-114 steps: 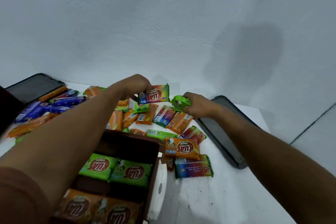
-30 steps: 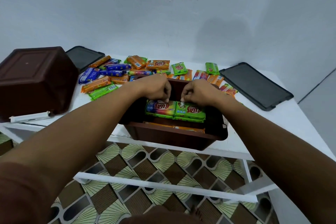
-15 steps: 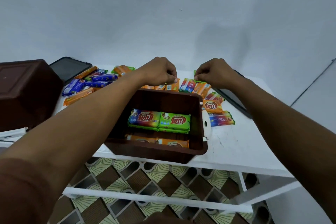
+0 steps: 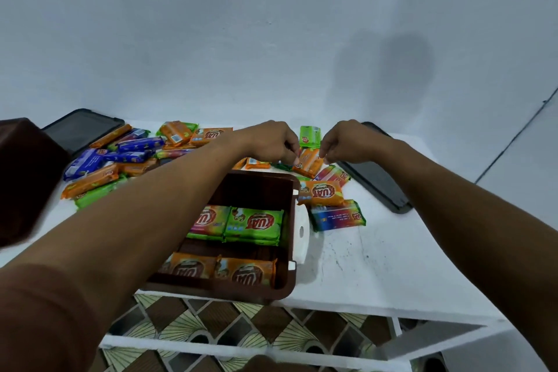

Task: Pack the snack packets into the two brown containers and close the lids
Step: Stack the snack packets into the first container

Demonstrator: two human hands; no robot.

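Wall (image 4: pixel 271 24): plain pale blue-grey, beyond both hands. Table (image 4: pixel 362 266): white, scuffed, under the hands; patterned brown-and-cream floor tiles (image 4: pixel 271 329) show below its near edge. Brown container (image 4: pixel 217 291): open, just nearer than the hands, with green and orange packets (image 4: pixel 253 223) in rows inside. Second brown container (image 4: pixel 27 178): far left of the left hand. Two dark lids: one (image 4: pixel 81 130) well left of the left hand, one (image 4: pixel 374 184) just right of the right hand. Loose snack packets (image 4: pixel 126 157): heaped left of the left hand. Left hand (image 4: pixel 268 142) and right hand (image 4: pixel 347 142): fingers curled, each pinching an end of one orange packet (image 4: pixel 308 161) between them.
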